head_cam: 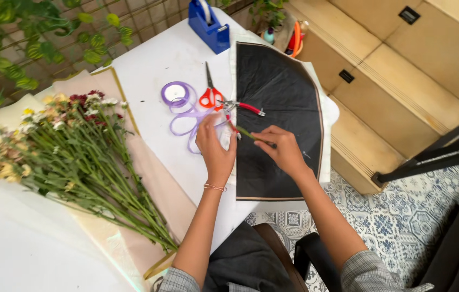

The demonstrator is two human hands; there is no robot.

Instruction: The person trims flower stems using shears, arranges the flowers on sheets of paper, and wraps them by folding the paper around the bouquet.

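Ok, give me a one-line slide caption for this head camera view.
Both hands, left and right, hold a green stem over black wrapping paper, beside red pruners, purple ribbon and flowers.

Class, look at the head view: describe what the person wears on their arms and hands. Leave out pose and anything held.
Both forearms are bare. Grey checked sleeves are pushed up near the elbows on each arm. The left wrist carries a thin bracelet of pinkish-orange thread or beads. The left hand and right hand wear no gloves; no rings or watch can be made out.

Black wrapping sheet (280, 108), lilac ribbon (183, 105), red-handled scissors (210, 94), blue tape dispenser (208, 24), seemingly green stem (253, 136)
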